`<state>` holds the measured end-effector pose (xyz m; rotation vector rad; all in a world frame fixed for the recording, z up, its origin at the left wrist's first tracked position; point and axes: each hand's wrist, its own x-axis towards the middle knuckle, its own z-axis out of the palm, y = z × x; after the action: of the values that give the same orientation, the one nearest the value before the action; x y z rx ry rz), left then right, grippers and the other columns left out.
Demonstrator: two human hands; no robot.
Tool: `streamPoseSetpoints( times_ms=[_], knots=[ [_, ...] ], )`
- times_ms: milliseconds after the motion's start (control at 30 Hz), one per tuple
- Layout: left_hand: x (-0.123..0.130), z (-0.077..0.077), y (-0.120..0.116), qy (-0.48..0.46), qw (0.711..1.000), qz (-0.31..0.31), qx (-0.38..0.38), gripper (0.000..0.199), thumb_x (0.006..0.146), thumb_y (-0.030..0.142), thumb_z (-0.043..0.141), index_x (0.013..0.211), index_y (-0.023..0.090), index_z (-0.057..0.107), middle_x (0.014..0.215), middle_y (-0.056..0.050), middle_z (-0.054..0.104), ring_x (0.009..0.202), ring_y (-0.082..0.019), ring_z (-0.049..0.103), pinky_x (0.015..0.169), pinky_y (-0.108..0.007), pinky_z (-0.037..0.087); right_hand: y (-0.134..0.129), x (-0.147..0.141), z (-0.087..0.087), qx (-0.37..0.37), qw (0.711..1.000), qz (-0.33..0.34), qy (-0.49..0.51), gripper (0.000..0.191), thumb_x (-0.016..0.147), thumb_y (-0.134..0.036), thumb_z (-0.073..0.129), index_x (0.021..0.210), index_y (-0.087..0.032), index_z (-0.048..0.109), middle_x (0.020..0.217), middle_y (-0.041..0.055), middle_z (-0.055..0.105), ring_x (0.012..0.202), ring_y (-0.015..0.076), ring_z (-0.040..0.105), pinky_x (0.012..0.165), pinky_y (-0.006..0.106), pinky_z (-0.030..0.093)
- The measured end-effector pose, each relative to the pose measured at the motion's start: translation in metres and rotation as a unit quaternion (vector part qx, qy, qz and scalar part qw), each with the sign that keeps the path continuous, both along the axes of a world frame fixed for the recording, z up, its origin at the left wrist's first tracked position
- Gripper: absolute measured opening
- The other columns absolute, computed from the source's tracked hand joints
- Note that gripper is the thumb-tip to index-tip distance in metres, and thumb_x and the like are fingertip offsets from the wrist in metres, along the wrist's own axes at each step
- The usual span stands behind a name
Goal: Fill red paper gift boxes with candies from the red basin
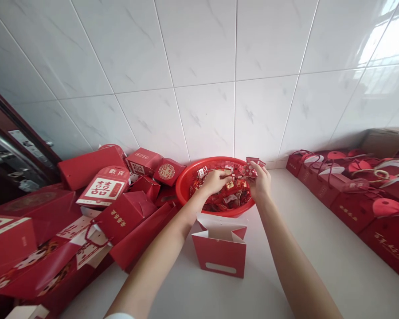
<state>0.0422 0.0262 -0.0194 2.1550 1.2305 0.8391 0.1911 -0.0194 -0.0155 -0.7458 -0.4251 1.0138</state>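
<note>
A red plastic basket (183, 189) full of small wrapped candies (231, 199) stands against the wall. My left hand (216, 180) reaches over the candies with thumb and fingers pinched together; what lies between the fingertips is too small to make out. At the basket's right rim, my right hand (261, 181) is closed on a red candy packet (252, 168) with pale dots. Between my forearms a red paper gift bag (219, 257) stands upright on the white surface, its top open and its white inside showing.
On the left lies a heap of red gift boxes (104, 188) and bags, some tipped over. Along the right stands a row of filled red gift bags (346, 204) with cord handles. A tiled wall (204, 119) rises behind the basket.
</note>
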Motion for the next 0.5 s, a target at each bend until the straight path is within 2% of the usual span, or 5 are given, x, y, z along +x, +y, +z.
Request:
streamPoseSetpoints(
  times_ms=[133,267,400,500],
  knots=[
    [-0.0001,-0.0020,0.0010,-0.104,0.995,0.006,0.008,0.027,0.084,0.040,0.066,0.073,0.017,0.072,0.072,-0.003,0.072,0.071,-0.020,0.065,0.071,-0.029,0.045,0.0009,0.0004,-0.0017,-0.005,1.000,0.015,-0.009,0.023,0.054,-0.028,0.080,0.070,-0.019,0.066,0.065,-0.0024,0.068,0.056,0.0125,0.062,0.047,0.022,0.051],
    [0.0009,-0.0017,-0.0005,-0.165,0.986,0.016,0.033,0.027,0.085,0.038,0.064,0.070,0.016,0.071,0.067,-0.001,0.069,0.066,-0.017,0.061,0.067,-0.028,0.044,0.0011,-0.0009,-0.0031,0.006,0.999,0.043,-0.030,0.023,0.055,-0.030,0.081,0.069,-0.018,0.067,0.063,-0.0014,0.068,0.057,0.0141,0.063,0.050,0.023,0.053],
    [0.0002,-0.0001,-0.0022,-0.234,0.970,0.045,0.051,0.026,0.086,0.037,0.063,0.070,0.017,0.068,0.073,-0.003,0.071,0.074,-0.020,0.064,0.073,-0.030,0.047,-0.0008,-0.0029,-0.0024,0.021,0.997,0.064,-0.027,0.023,0.055,-0.029,0.083,0.070,-0.019,0.068,0.066,-0.0010,0.071,0.057,0.0144,0.064,0.048,0.023,0.050],
    [-0.0002,-0.0013,-0.0017,-0.261,0.963,0.053,0.042,0.023,0.086,0.037,0.061,0.077,0.017,0.069,0.084,-0.005,0.074,0.083,-0.021,0.066,0.080,-0.032,0.049,-0.0029,-0.0029,-0.0025,0.008,0.992,0.112,-0.056,0.031,0.053,-0.032,0.087,0.076,-0.019,0.072,0.072,-0.0001,0.073,0.061,0.0155,0.066,0.051,0.023,0.052]
  ],
)
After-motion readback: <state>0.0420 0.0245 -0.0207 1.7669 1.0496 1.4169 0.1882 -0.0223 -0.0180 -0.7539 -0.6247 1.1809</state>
